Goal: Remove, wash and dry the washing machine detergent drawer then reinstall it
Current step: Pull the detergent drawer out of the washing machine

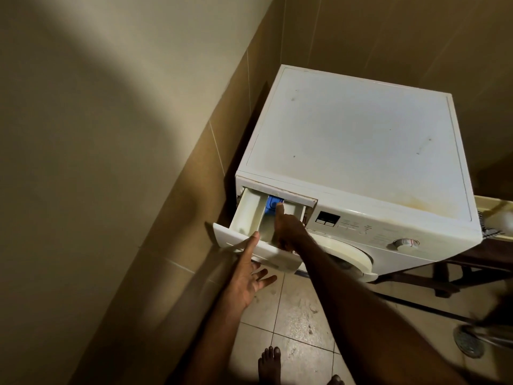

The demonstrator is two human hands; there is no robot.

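Nearest, bare toes (268, 357) stand on the tiled floor (291, 323), which lies open in front of the washing machine (361, 151). Just ahead, the left hand (247, 282) is spread, palm up, its thumb touching the front lip of the detergent drawer (249, 209), which juts well out of the machine's upper left corner close beside the tiled wall (177, 207). The right hand (287, 229) reaches over the drawer's rim with fingers curled and forefinger pressing the blue insert (271, 204) deep in the drawer, while beyond it the machine's bare top runs back to the room's corner.
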